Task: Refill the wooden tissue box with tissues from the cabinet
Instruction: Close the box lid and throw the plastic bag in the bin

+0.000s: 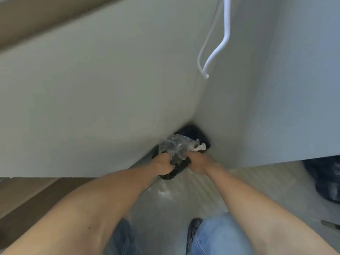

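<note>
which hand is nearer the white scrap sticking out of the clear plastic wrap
Right. The right hand grips the clear plastic wrap just below the white scrap. The left hand grips the wrap's far side, farther from it.

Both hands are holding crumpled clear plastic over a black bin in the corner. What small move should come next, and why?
Probably let go, so the clear plastic wrapper drops into the black bin. The left hand and right hand both grip it directly above the bin's opening, and it looks empty and crumpled, with a white scrap at its edge.
</note>
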